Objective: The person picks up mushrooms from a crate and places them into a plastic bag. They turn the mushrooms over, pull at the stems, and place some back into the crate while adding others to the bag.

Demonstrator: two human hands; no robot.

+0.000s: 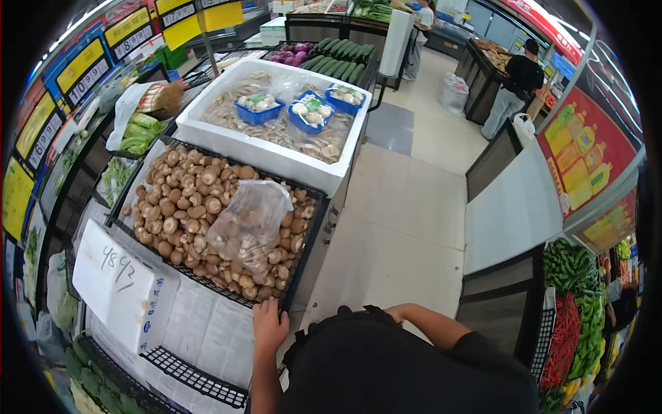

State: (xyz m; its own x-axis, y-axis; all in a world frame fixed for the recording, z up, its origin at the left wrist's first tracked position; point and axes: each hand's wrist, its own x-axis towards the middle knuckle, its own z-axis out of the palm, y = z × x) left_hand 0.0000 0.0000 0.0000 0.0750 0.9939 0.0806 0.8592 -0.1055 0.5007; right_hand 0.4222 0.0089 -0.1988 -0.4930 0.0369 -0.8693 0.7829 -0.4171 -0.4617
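By supermkt aisle (400, 207), mushroom crate (312, 228) sits just fwd of L hand (269, 323), touching.

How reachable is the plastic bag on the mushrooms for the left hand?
Likely yes: the left hand is at the near edge of the black crate, and the plastic bag lies on top of the mushrooms, with nothing over it.

Apparently "4892" handwritten on white box (114, 283), "¥8" on price sign (131, 36)
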